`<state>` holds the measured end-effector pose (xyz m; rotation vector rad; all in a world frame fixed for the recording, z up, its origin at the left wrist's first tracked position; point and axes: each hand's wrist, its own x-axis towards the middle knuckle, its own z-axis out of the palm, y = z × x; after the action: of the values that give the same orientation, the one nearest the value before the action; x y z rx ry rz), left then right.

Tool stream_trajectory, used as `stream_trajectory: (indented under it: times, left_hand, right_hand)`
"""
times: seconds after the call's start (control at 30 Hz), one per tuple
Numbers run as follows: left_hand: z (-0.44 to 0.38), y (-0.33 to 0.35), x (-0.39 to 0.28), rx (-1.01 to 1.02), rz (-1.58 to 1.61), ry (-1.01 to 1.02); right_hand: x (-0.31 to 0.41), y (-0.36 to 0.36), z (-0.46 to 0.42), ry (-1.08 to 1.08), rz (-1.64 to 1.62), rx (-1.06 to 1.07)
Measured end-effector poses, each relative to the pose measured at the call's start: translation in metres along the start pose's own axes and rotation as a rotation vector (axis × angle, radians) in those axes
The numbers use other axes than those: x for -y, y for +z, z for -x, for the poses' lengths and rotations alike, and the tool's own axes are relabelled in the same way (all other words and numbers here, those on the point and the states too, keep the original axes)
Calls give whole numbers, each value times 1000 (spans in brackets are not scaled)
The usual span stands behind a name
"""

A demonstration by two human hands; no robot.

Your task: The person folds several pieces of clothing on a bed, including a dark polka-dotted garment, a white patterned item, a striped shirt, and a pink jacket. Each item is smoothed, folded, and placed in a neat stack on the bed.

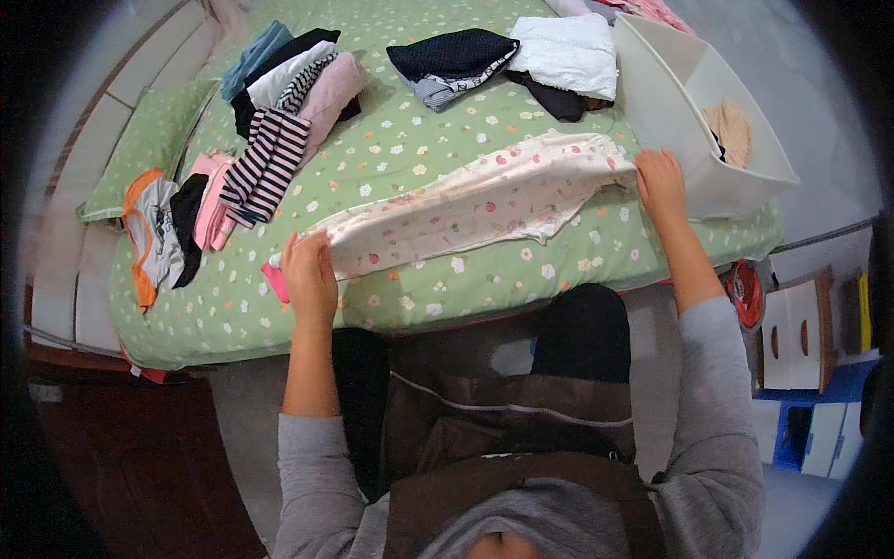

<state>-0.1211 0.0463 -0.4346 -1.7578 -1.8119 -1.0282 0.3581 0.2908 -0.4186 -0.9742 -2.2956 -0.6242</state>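
Observation:
A white garment with a pink and red print (pixel 461 206) lies stretched lengthwise over the green floral bedsheet (pixel 433 297). My left hand (pixel 307 269) grips its left end, near the bed's front edge. At the other end, my right hand (pixel 658 180) holds the gathered edge, close to a white bin. A small bright pink piece of cloth (pixel 275 282) shows beside my left hand; whether it belongs to the garment I cannot tell.
Folded clothes, among them a striped one (pixel 267 168), lie at the left, near a green pillow (pixel 150 147). Farther back are a dark folded garment (pixel 454 56) and a white one (pixel 566 56). The white bin (pixel 663 91) holding some cloth stands at the right.

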Motion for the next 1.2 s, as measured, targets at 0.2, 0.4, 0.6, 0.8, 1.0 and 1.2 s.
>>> stream_trajectory:
  times: [0.2, 0.4, 0.6, 0.8, 1.0, 1.2]
  left_hand:
    - [66, -49, -13, 360, 101, 69]
    - [61, -78, -16, 608, 111, 169]
    - [56, -108, 5, 777, -35, 22]
    - [55, -132, 19, 663, 7, -41]
    - [53, -143, 45, 531, 788, -819]
    - [25, -81, 103, 314, 873, -905]
  right_hand:
    - [10, -36, 76, -31, -112, 285]
    - [22, -57, 84, -71, -185, 268]
    - [11, -73, 85, -82, -156, 209]
    - [-15, -72, 108, 24, -141, 424]
    - [-38, -41, 123, 453, -437, 303]
    - [-27, -17, 19, 589, -569, 343]
